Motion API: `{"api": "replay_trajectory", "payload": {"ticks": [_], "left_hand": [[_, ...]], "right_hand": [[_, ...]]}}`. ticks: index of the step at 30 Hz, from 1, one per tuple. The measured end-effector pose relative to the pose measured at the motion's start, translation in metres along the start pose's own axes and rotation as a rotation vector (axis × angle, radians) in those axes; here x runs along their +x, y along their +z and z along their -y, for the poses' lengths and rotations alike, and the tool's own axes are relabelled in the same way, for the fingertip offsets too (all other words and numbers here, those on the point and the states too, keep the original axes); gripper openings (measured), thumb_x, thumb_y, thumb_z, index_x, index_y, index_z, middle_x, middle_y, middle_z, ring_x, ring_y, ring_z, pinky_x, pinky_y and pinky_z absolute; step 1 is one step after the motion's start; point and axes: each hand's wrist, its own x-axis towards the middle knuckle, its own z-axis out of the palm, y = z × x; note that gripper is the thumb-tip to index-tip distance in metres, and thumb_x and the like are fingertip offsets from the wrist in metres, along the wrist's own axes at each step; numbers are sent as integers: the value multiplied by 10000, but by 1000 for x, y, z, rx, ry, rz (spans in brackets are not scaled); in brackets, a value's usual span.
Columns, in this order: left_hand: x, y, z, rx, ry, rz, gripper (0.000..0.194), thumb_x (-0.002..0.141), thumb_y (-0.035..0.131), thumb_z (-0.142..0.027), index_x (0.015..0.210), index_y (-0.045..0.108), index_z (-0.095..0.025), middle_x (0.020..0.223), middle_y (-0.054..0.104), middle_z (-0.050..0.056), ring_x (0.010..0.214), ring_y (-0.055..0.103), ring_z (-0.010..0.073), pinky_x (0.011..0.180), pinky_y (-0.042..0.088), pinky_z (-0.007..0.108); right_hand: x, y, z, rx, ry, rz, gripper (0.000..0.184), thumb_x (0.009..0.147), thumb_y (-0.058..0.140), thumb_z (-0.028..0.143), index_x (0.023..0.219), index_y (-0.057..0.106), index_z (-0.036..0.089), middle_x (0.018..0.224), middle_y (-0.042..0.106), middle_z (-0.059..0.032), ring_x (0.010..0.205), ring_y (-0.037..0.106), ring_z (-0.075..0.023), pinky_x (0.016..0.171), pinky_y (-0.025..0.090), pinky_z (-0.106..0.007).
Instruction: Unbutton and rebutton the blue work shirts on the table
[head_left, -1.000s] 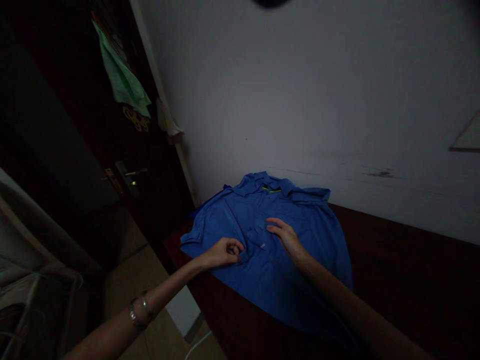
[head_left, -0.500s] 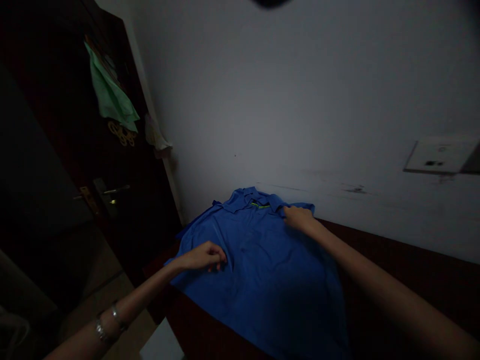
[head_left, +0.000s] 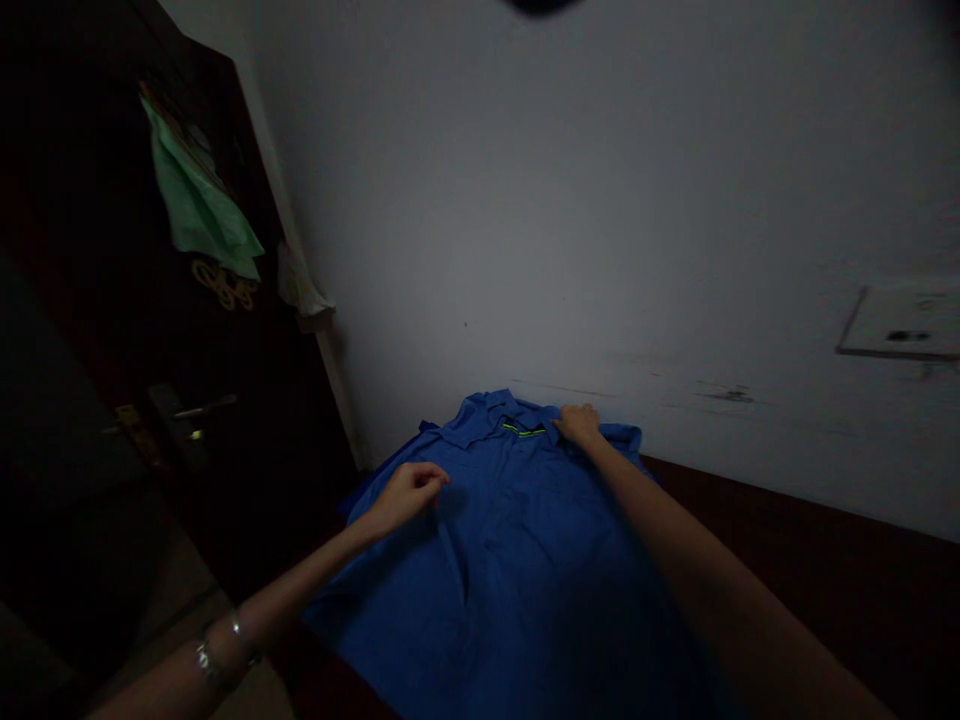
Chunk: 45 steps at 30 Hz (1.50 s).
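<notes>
The shirt (head_left: 517,560) lay spread on the dark reddish table (head_left: 750,510), its collar (head_left: 517,415) toward the wall (head_left: 600,220) and its body running back toward me, so its long axis went from the wall down past the bottom of my view. My left hand (head_left: 409,490) was over the shirt's left side, fingers curled and thumb close to them; a fold ran down from just below, but I cannot tell whether I had cloth pinched. My right hand (head_left: 579,422) was closed on the shirt just beside the right of the collar. Compared with a second before, my left hand had gone farther up toward the collar, and my right had left the middle of the chest for the collar's side. Far left stood the dark door (head_left: 277,400) with its metal handle (head_left: 204,408), a green cloth (head_left: 199,215) hanging on it, and near its edge a pale bag-like thing (head_left: 301,290). On the far right a socket plate (head_left: 900,322) sat on the wall. The wall closed off the collar end, and my right forearm covered part of the shirt's right side.
</notes>
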Motion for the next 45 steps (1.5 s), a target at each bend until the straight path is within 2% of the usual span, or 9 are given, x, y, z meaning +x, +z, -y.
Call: {"api": "replay_trajectory", "payload": {"ticks": [3, 7, 12, 19, 24, 31, 35, 39, 45], "left_hand": [[9, 0, 0, 10, 7, 1, 233, 716, 440, -269, 812, 586, -116, 499, 511, -28, 375, 415, 71, 395, 330, 183], [23, -7, -18, 77, 96, -37, 219, 726, 433, -251, 794, 594, -119, 569, 557, -2, 486, 501, 98, 481, 397, 199], [44, -28, -70, 220, 344, -133, 288, 759, 463, -320, 939, 599, -141, 926, 614, 67, 861, 550, 175, 739, 430, 258], [58, -7, -120, 486, 678, 126, 641, 595, 648, -226, 1202, 447, -192, 1302, 388, 102, 1198, 318, 255, 965, 263, 361], [54, 19, -123, 607, 592, 412, 229, 632, 562, -183, 848, 636, -181, 799, 636, 30, 757, 558, 174, 686, 387, 230], [59, 11, -126, 322, 434, 298, 61, 611, 500, -167, 663, 504, -135, 562, 477, -42, 527, 433, 84, 478, 302, 170], [66, 2, -132, 155, 317, 252, 144, 590, 502, -145, 730, 467, -138, 536, 454, -60, 479, 417, 67, 445, 295, 156], [69, -12, -139, 107, 236, 382, 348, 582, 560, -155, 924, 503, -132, 633, 582, -21, 519, 515, 92, 472, 367, 167], [74, -38, -133, 330, 86, 451, 140, 564, 606, -164, 693, 605, -110, 484, 576, -14, 396, 491, 90, 402, 371, 168]], "right_hand": [[1, -8, 4, 5, -36, -31, 340, 838, 389, 245, 1036, 590, 56, 1036, 579, -233, 1031, 507, -283, 808, 374, -371], [-1, -48, 1, 23, -163, -70, 347, 852, 342, 224, 1090, 576, 125, 1064, 583, -192, 1001, 534, -259, 790, 390, -343], [-32, -117, -10, 133, -623, -91, 350, 781, 425, 149, 1082, 591, 212, 1078, 607, -70, 1006, 531, -182, 837, 371, -257], [-122, -162, -11, 323, -1044, 43, 386, 669, 404, 13, 884, 673, 186, 917, 654, -37, 851, 579, -136, 824, 398, -260], [-152, -179, -19, 417, -968, 57, 406, 673, 396, 17, 902, 670, 211, 942, 654, -15, 882, 576, -139, 830, 396, -261], [-146, -202, -32, 208, -712, -213, 596, 718, 420, 47, 1301, 352, 150, 1005, 626, -105, 851, 576, -181, 727, 397, -265], [-135, -216, -24, 0, -646, -252, 509, 698, 462, 38, 1202, 477, 108, 943, 628, -140, 879, 568, -215, 704, 384, -265], [-127, -229, -12, -140, -613, -256, 332, 671, 487, 39, 965, 630, 93, 880, 633, -152, 855, 576, -241, 690, 390, -291], [-117, -242, -11, -97, -536, -239, 238, 627, 540, 72, 816, 677, 122, 819, 650, -119, 860, 582, -246, 704, 418, -303]]}}
